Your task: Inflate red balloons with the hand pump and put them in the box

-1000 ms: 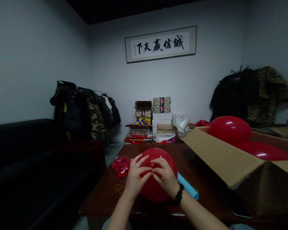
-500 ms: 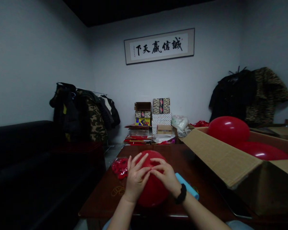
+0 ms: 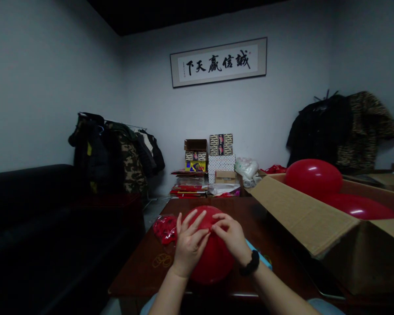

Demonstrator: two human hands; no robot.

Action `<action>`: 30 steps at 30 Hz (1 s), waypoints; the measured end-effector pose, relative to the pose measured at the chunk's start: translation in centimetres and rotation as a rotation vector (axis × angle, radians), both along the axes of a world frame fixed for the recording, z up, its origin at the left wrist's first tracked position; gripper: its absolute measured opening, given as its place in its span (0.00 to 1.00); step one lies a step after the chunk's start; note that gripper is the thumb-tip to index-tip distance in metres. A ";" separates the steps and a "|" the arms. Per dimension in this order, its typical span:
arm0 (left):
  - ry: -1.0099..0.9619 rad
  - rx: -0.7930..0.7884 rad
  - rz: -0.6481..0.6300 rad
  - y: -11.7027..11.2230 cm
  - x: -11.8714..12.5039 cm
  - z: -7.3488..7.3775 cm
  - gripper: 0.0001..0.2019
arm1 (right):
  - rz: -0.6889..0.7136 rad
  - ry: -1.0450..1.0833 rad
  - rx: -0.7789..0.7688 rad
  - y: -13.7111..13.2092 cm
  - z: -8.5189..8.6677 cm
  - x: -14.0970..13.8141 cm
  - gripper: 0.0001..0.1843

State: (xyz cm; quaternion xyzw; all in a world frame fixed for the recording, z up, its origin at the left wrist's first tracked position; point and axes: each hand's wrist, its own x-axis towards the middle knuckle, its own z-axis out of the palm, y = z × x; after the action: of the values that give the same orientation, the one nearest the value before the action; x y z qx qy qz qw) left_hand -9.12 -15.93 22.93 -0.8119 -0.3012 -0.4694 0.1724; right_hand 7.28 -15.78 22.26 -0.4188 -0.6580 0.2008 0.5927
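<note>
While held, balloon between hands

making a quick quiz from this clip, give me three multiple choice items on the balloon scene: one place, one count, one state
1. Where do the rubber bands lie?
A. on the table left of the hands
B. inside the box
C. on the sofa

2. How many red balloons show in the cardboard box?
A. none
B. two
C. five

3. What is the state of the balloon at the hands?
A. flat and empty
B. inflated, held by both hands
C. lying untouched

Answers: 1 A, they sit on the table. 2 B, two rise above the rim. 3 B, left hand and right hand press on it.
</note>
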 end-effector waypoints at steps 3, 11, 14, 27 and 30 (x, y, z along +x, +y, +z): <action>-0.020 -0.035 -0.006 -0.1 0.1 0.1 0.07 | 0.072 -0.006 0.008 0.0 0.2 0.4 0.11; -0.097 -0.152 -0.028 0.2 -0.4 0.4 0.05 | 0.170 -0.271 0.157 -0.9 2.1 2.3 0.11; -0.097 -0.160 -0.005 0.3 -0.3 0.3 0.05 | 0.051 -0.530 0.277 -1.5 3.2 3.0 0.05; -0.077 -0.208 -0.028 -0.2 1.3 0.5 0.05 | -0.425 -0.160 0.320 0.1 1.8 2.0 0.07; -0.091 -0.208 -0.016 -0.1 1.4 0.5 0.05 | -0.384 -0.033 0.229 0.5 1.6 2.0 0.15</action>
State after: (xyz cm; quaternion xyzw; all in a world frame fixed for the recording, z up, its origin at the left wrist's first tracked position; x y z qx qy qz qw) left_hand -7.75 -16.07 23.39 -0.8055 -0.3494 -0.4735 0.0695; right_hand 9.33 -15.28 23.87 -0.4694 -0.5944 0.0012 0.6529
